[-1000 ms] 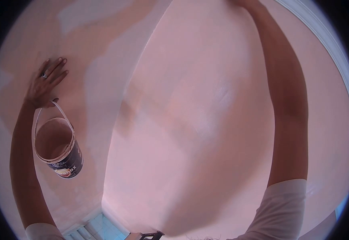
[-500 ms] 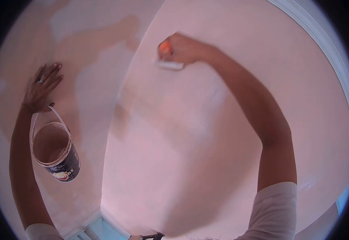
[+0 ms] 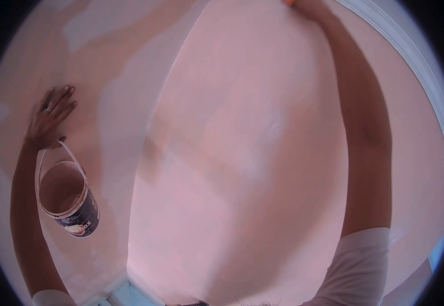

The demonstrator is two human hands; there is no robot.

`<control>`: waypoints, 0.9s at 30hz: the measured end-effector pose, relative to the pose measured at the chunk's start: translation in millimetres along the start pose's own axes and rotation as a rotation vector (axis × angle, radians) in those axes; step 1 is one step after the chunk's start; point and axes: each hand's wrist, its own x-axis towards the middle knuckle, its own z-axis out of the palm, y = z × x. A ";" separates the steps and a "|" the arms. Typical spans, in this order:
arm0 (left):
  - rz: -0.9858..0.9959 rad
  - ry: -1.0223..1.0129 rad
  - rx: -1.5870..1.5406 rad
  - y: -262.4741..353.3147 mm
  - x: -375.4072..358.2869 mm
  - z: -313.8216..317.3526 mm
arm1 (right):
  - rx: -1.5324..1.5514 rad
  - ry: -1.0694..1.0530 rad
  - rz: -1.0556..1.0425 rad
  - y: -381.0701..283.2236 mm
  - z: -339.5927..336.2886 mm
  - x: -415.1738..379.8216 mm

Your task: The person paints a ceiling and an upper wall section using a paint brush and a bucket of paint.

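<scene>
My left hand (image 3: pixel 51 117) lies against the wall at left with its fingers spread, a ring on one of them. From its thumb hangs the white handle of a paint bucket (image 3: pixel 82 219), dark-labelled and smeared inside with pinkish-brown paint. The bucket tilts so that its mouth faces me. My right hand (image 3: pixel 311 9) is at the top edge of the view, raised high by the wall and partly cut off. It is closed on an orange-handled tool (image 3: pixel 289 2); only a bit of orange shows, and the working end is out of view.
Two walls meet at a corner (image 3: pixel 153 117). The left wall (image 3: pixel 125 97) has darker, wet-looking patches beside paler ones; the right wall (image 3: pixel 206 204) is pink with my arm's shadow. White moulding (image 3: pixel 405 46) runs along the upper right. Pale floor tiles (image 3: pixel 127 295) show below.
My right hand has swept up and to the right with the orange-handled tool, reaching the top edge. My left hand and the bucket have shifted slightly down and left in view.
</scene>
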 end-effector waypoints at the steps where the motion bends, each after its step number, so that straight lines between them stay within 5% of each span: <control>1: 0.002 0.004 -0.012 1.1 0.4 1.6 | -0.043 -0.119 -0.053 -25.8 -4.1 -18.9; 2: 0.000 0.011 -0.017 0.4 0.7 2.3 | 0.019 0.059 -0.311 -13.4 42.0 -18.7; 4: -0.007 0.020 -0.021 -1.4 -2.2 3.3 | 0.218 -0.129 -0.217 -86.3 -33.8 -60.8; 6: 0.008 0.025 -0.021 -1.8 -0.2 3.2 | 0.341 -0.076 -0.136 -94.3 -50.0 -65.5; 9: 0.008 0.019 -0.023 -1.5 0.2 1.4 | 0.299 0.114 0.000 -48.9 -42.1 -29.4; 12: 0.012 0.025 -0.022 -1.1 -0.4 0.5 | 0.095 0.042 0.155 -15.0 -42.7 -15.3; 15: 0.015 0.033 -0.016 -1.2 -0.5 3.0 | 0.159 -0.026 0.105 -21.5 -18.5 -27.8; 16: 0.013 0.030 -0.016 -2.4 1.5 4.1 | 0.125 0.003 -0.081 -29.1 -12.7 -33.5; 18: 0.001 0.014 -0.016 -2.7 -0.8 5.0 | 0.375 0.110 -0.089 -66.6 -28.6 -65.2; 21: -0.026 -0.042 -0.039 0.2 0.7 -1.2 | 0.331 0.062 0.055 -71.9 -54.3 -69.8; 24: 0.003 -0.012 0.000 -2.2 -0.5 1.6 | 0.241 0.127 0.422 -51.6 -58.1 -52.4; 27: 0.002 0.003 0.007 -2.2 -0.1 4.9 | 0.121 0.030 0.502 -42.6 -48.0 -35.0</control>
